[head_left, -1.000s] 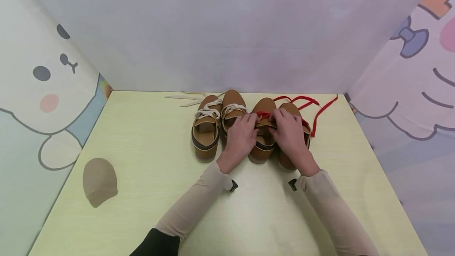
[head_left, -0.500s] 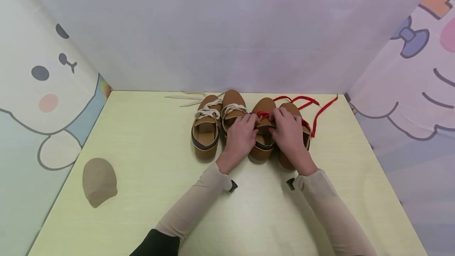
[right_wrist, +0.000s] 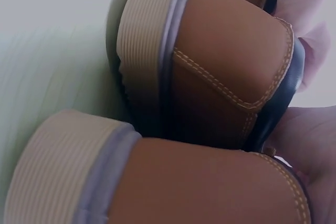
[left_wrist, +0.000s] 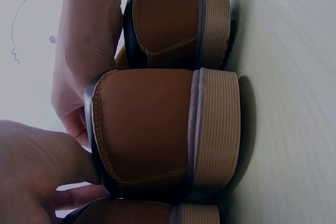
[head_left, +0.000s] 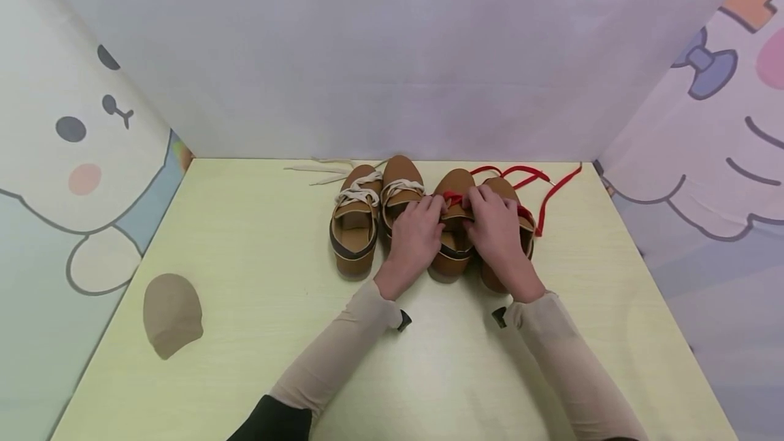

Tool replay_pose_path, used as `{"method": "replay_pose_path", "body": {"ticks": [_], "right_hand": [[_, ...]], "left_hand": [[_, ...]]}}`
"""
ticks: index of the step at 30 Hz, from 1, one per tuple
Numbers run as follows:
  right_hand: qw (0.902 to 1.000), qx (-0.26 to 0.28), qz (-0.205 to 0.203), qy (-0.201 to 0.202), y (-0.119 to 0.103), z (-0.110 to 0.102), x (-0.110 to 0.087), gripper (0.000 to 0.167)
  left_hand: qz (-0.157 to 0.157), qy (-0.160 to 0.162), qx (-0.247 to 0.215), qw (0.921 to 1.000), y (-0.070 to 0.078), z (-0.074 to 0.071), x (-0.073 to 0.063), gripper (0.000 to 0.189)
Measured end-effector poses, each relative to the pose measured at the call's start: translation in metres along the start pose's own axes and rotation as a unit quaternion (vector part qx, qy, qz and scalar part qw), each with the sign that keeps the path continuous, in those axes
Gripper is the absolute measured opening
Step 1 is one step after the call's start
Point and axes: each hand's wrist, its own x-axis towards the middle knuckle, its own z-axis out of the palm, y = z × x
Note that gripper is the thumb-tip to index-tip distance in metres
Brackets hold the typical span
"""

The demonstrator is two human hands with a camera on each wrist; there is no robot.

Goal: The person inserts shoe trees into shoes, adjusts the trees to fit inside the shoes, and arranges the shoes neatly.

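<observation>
Four brown shoes stand in a row, heels toward me. Both hands are at the shoe (head_left: 450, 267) third from the left, which has red laces (head_left: 452, 198) across its front. My left hand (head_left: 416, 237) is on its left side, curled fingers right at the lace, partly covering the white-laced shoe (head_left: 401, 172) beside it. My right hand (head_left: 496, 230) is opposite, its fingers bent at the lace's other end and overlapping the rightmost shoe (head_left: 493, 281). In the left wrist view, the shoe's brown heel (left_wrist: 147, 124) hides most fingertips.
Another white-laced shoe (head_left: 354, 264) stands at the row's left end. Loose white lace ends (head_left: 315, 168) and red lace ends (head_left: 554, 189) trail on the table (head_left: 263, 237). A beige cap-shaped piece (head_left: 173, 315) lies at left; a pale curtain (head_left: 392, 60) closes the back.
Both hands keep almost the same place at the red-laced shoe. The right wrist has shifted very slightly left; the shoes have not moved.
</observation>
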Motion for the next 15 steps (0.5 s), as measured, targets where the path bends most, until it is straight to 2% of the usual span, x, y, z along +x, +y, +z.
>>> {"method": "replay_pose_path", "body": {"ticks": [8, 15], "right_hand": [[0.9998, 0.003, -0.02, -0.005, 0.0017, -0.0043, -0.0017, 0.029], [0.9999, -0.006, -0.012, -0.008, 0.0023, -0.0038, -0.0035, 0.04]], "left_hand": [[-0.01, 0.001, 0.04, 0.9991, 0.005, -0.0006, 0.003, 0.025], [-0.028, 0.005, 0.073, 0.9969, 0.0097, 0.0025, 0.0046, 0.035]]}}
